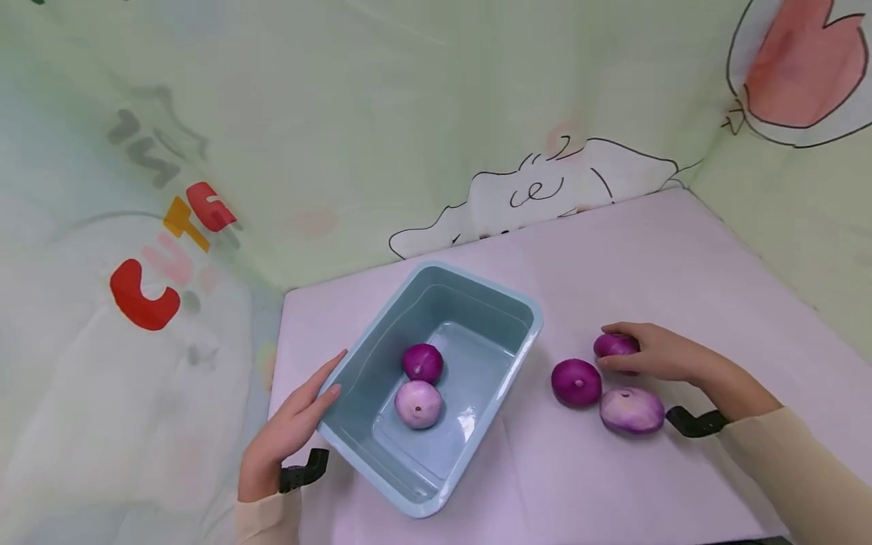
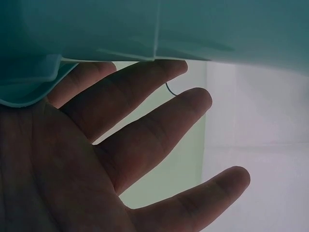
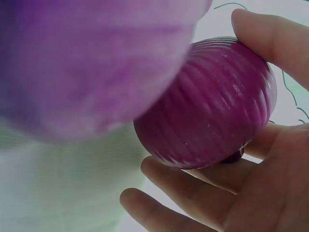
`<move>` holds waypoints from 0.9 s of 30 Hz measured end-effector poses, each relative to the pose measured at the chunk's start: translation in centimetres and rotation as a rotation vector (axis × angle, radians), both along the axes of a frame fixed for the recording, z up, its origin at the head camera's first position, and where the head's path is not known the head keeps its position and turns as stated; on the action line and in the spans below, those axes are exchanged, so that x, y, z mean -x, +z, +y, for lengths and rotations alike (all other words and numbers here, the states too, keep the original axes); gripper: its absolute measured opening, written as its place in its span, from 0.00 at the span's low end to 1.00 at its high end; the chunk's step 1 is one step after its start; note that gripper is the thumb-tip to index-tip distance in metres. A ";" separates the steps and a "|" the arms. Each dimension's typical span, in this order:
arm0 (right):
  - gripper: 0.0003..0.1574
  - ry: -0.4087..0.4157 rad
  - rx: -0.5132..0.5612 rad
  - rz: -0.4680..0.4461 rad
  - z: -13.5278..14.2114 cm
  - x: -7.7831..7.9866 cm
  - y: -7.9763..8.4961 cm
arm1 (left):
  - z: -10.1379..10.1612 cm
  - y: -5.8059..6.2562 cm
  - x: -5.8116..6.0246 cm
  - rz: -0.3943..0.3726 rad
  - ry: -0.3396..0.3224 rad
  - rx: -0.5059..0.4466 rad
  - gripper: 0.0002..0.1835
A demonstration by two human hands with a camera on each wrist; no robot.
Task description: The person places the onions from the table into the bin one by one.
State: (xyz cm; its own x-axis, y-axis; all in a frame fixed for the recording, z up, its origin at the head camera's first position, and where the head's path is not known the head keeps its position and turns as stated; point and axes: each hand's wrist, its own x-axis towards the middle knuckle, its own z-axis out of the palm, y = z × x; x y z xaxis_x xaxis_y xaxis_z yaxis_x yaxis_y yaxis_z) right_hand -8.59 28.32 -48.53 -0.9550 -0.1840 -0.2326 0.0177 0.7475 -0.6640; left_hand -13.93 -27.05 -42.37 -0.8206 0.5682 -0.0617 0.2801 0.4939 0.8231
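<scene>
A light blue plastic basin stands on the table with two red onions inside, one dark purple and one paler. At its left side my left hand holds the rim, thumb over the edge. In the left wrist view the other fingers spread along the outer wall. To the right of the basin, my right hand grips a red onion between thumb and fingers. Close by lie a dark red onion and a pale purple one.
The pale table cover lies under the basin and onions. Pale green sheets with cartoon drawings form a back wall and side walls around the table. Black wrist mounts stick out beside the hands.
</scene>
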 end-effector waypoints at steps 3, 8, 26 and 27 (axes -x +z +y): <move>0.47 -0.013 -0.002 -0.012 0.3 -0.1 0.1 | 0.3 0.0 0.5 0.002 -0.020 0.001 0.28; 0.46 -0.012 0.001 0.006 0.3 0.7 0.3 | 0.0 0.0 0.6 0.006 -0.009 0.009 0.28; 0.47 -0.180 0.039 0.070 -0.8 2.9 5.7 | -0.1 0.0 0.3 -0.019 0.012 -0.036 0.28; 0.48 -0.186 0.044 0.073 -1.0 3.0 6.1 | -0.1 0.0 0.3 -0.021 0.012 -0.035 0.28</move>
State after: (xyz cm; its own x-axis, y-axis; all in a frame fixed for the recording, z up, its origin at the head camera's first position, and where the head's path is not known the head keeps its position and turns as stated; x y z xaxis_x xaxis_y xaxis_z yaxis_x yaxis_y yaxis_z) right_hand -11.63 27.35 -42.47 -0.9875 -0.0110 -0.1571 0.1036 0.7059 -0.7007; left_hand -14.26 -27.15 -42.36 -0.8261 0.5603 -0.0592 0.2569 0.4681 0.8455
